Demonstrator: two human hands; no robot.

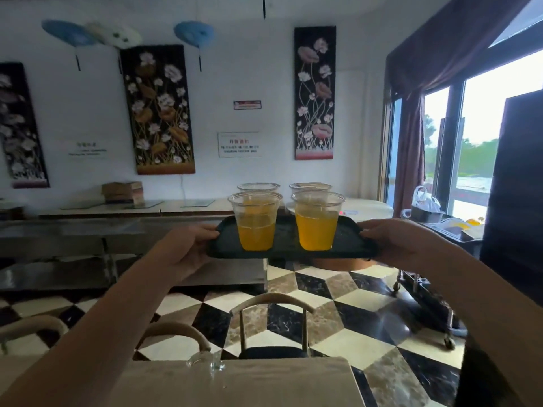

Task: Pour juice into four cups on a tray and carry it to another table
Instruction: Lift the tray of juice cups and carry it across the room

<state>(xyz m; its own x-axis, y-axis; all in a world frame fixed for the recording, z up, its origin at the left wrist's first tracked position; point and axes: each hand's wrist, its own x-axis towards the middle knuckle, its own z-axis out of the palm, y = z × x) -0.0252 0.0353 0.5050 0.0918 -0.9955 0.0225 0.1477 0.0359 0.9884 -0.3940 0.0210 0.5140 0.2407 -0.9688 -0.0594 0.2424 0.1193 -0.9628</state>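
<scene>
A dark tray (289, 251) is held level in the air at chest height. My left hand (188, 245) grips its left edge and my right hand (393, 242) grips its right edge. On the tray stand several clear plastic cups of orange juice: a near left cup (255, 221), a near right cup (316, 220), and two more behind them, a far left cup (258, 187) and a far right cup (310, 187), of which only the rims show.
A light table (264, 380) with a glass object (205, 362) lies just below me. Wooden chairs (271, 324) stand in front of it on the checkered floor. Steel counters (117, 224) line the far wall. A trolley (426, 306) and window are at right.
</scene>
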